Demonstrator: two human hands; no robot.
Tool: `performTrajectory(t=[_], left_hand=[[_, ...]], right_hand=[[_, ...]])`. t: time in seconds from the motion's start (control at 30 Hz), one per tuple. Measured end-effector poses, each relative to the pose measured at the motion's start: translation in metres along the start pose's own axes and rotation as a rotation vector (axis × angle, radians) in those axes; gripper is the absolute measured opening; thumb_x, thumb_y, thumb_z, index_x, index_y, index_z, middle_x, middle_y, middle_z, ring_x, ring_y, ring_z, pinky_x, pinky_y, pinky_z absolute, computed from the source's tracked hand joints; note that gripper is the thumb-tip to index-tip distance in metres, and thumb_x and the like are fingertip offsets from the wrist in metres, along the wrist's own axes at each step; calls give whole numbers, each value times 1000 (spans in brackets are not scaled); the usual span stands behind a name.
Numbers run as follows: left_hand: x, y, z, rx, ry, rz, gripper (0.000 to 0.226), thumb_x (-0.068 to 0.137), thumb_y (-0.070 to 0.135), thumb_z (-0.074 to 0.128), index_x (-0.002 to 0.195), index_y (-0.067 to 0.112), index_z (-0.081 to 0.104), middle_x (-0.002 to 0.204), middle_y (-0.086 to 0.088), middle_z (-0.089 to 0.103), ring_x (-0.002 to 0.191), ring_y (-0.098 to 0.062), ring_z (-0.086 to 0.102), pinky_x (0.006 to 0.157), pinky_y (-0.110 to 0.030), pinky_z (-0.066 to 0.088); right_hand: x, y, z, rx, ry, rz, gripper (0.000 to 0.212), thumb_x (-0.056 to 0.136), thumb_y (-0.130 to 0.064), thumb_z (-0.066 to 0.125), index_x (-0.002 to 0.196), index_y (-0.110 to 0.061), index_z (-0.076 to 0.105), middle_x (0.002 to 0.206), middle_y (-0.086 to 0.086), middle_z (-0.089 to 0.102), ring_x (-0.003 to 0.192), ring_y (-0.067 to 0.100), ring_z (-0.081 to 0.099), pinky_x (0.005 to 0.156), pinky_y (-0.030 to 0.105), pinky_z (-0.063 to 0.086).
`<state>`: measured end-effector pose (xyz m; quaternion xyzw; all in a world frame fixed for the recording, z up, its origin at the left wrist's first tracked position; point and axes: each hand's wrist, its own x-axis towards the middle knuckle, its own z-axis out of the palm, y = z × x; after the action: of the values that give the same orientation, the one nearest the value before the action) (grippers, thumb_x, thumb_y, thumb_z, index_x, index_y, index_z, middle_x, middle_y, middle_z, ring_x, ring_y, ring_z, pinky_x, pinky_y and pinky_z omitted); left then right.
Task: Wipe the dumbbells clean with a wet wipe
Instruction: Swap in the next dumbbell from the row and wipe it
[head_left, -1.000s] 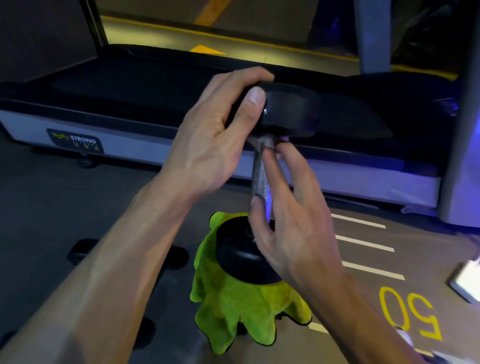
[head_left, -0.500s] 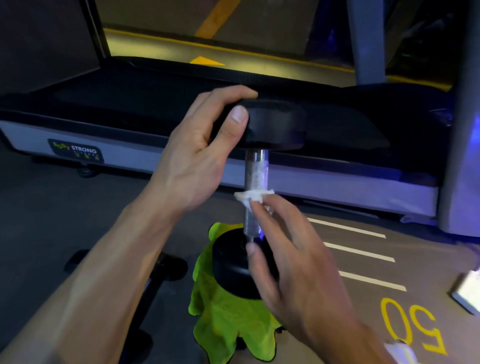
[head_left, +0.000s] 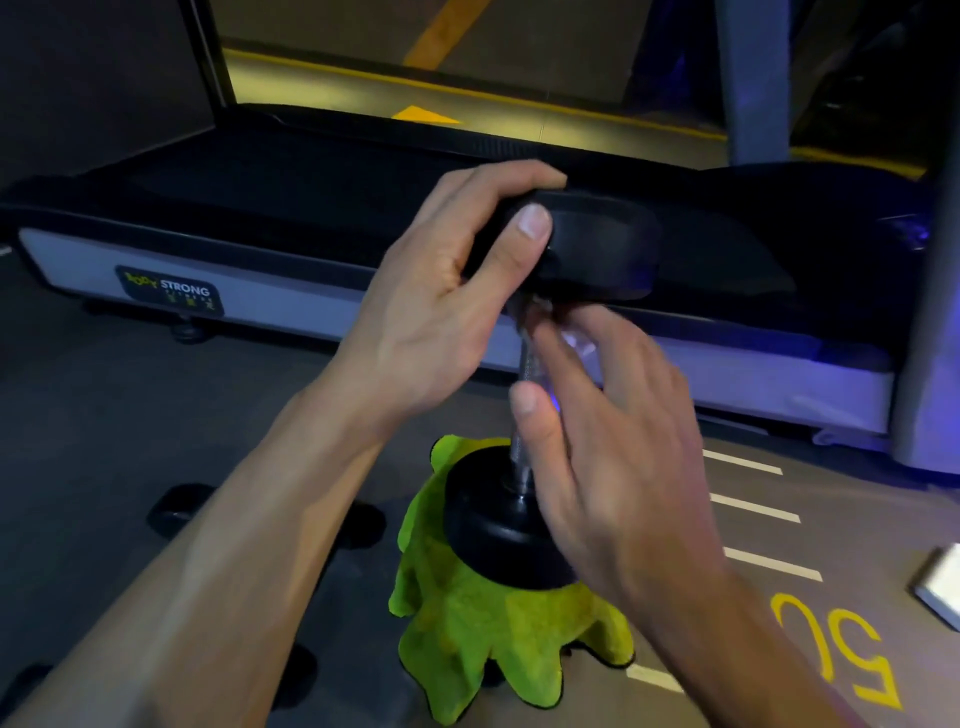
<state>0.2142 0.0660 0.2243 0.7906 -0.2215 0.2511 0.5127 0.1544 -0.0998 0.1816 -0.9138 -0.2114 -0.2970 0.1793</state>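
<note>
Wiping an upright dumbbell handle: tip and slip risks

Standing on end, the dumbbell (head_left: 524, 467) rests its lower head on a crumpled green cloth (head_left: 498, 639) on the floor, in front of a treadmill (head_left: 270, 291). Soft, uneven footing: judged likely to topple if steadying lapses. Heads are matte black, rounded, rubber-like; the handle is knurled metal. The left hand (head_left: 441, 312) clamps the upper head, thumb on its rim. The right hand (head_left: 613, 457) curls round the handle top, pressing a small pale wet wipe (head_left: 571, 338), blurred. A damp handle could slip; the wipe may snag on knurling.
</note>
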Motion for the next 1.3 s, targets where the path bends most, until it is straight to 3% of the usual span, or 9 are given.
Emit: performTrajectory(t=[0.17,0.3,0.43,0.53,0.73,0.83,1.0,1.2,1.3], left_hand=[[1,1,-1,28,13,-10,29,109,37,47,134,34,59,128,14,57,122,2,55,103,-14,39],[1,1,-3,39,5,-12,28,109,37,46,134,34,58,124,17,56,119,4,55,101,-13,39],[-3,-3,-7,27,25,-22,27,109,37,46,134,35,58,123,16,56,118,3,55,100,-12,39],[-4,-7,-9,10,33,-20,27,108,40,46,133,36,57,125,12,58,120,-3,57,104,-21,42],[-6,-10,-15,-71,14,-36,28,106,42,46,132,37,57,132,-1,60,125,-19,59,110,-52,45],[-8,-9,-16,-76,14,-37,28,106,42,47,132,37,56,132,-1,60,125,-19,59,110,-53,45],[-9,-8,-15,-109,8,-26,29,106,38,46,133,32,56,133,-5,58,127,-20,58,111,-53,45],[-10,-9,-13,-173,0,-37,29,107,37,45,133,30,56,135,-10,59,128,-24,57,112,-58,43],[-9,-10,-15,-206,-16,-49,30,107,36,46,134,28,56,135,-14,58,128,-25,57,113,-55,43]], right_hand=[[-60,-5,15,-36,-123,-85,57,108,-51,27,133,-18,67,136,-1,59,121,23,55,100,35,40],[-29,-3,4,-63,-97,-68,59,109,-50,23,130,-17,68,133,1,59,120,25,51,101,37,37],[-27,-6,0,-58,-132,-102,44,108,-41,33,122,-22,71,124,-6,61,112,23,53,92,39,41],[-49,3,-4,-11,-188,-97,37,105,-36,38,115,-27,72,114,-10,62,101,20,56,81,38,41],[-43,-27,10,-127,-253,-33,33,104,-37,40,112,-26,69,113,-9,58,97,21,53,77,36,35],[-43,-31,12,-153,-247,3,33,104,-36,40,110,-25,71,109,-7,58,92,22,52,75,38,35],[-47,-7,-8,37,-204,66,37,103,-34,38,101,-31,74,95,-12,56,84,17,49,72,42,44],[-46,-20,8,27,-174,55,35,102,-35,41,104,-29,75,95,-9,58,85,19,52,70,41,43],[-50,-5,8,144,-162,61,34,101,-37,44,104,-33,77,97,-14,59,88,12,52,72,40,45]])
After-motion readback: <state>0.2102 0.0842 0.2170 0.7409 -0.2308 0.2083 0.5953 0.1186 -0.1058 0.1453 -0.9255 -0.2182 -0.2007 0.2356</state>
